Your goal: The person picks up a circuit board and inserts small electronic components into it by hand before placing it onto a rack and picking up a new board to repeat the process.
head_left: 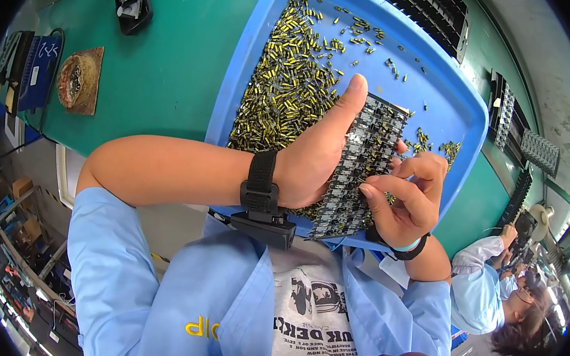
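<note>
My left hand point(320, 152) grips a dark circuit board panel point(364, 162) by its left edge, thumb stretched up along it. The panel is tilted above a blue plastic tray point(226, 115) and carries rows of small silvery parts. Over the panel's right side, my right hand point(407, 195) has its thumb and index finger pinched together at the board; whatever is between the fingertips is too small to make out. Heaped in the tray's left part lie many tiny yellow-and-black capacitors point(284, 84) with wire leads, and loose ones are scattered to the right.
The tray stands on a green tabletop point(175, 59). At the left are a brown pad with a round tin point(77, 84) and a blue box-shaped device point(39, 70). Black racks of boards point(419, 7) stand beyond the tray. A co-worker point(484, 283) sits at the lower right.
</note>
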Demonstrator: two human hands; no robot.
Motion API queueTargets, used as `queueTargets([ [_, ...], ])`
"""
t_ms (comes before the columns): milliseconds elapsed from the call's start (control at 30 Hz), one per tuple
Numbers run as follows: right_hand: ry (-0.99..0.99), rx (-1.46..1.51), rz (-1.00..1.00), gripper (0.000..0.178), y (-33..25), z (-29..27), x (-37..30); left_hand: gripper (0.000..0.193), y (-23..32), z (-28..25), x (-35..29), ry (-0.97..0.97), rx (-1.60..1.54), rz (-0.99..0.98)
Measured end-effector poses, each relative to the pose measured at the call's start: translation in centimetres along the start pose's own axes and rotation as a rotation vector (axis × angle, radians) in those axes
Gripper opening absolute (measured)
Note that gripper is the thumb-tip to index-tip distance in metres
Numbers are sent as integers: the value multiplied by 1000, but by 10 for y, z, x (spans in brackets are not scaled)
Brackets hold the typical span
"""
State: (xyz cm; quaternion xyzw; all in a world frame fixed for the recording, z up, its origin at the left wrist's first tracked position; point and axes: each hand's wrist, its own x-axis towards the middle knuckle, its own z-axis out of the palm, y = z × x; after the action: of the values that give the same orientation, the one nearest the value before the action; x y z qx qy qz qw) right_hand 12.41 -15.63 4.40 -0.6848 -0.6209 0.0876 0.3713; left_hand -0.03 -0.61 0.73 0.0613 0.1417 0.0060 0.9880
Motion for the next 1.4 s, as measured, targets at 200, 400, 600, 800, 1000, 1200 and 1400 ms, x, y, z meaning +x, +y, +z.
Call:
queueTargets([
  [200,-16,-69,-59,22,0,-3,1,80,1,13,-2,113,25,-15],
  [400,-3,-202,-164,26,-6,-2,2,82,1,17,-3,149,89,17],
  [600,23,-361,-268,30,-9,1,-2,84,-1,15,-3,162,159,13],
  [800,18,-397,-315,31,-8,-1,-3,83,-2,16,-2,143,175,9],
  [1000,36,-404,-316,34,-4,-7,-7,85,1,7,-1,42,34,-12],
  [1200,-45,-356,-339,36,-7,-10,-5,85,2,4,-1,44,38,-22],
  [1400,-140,-271,-277,35,-2,-15,-1,85,6,-2,0,-73,-107,-28],
])
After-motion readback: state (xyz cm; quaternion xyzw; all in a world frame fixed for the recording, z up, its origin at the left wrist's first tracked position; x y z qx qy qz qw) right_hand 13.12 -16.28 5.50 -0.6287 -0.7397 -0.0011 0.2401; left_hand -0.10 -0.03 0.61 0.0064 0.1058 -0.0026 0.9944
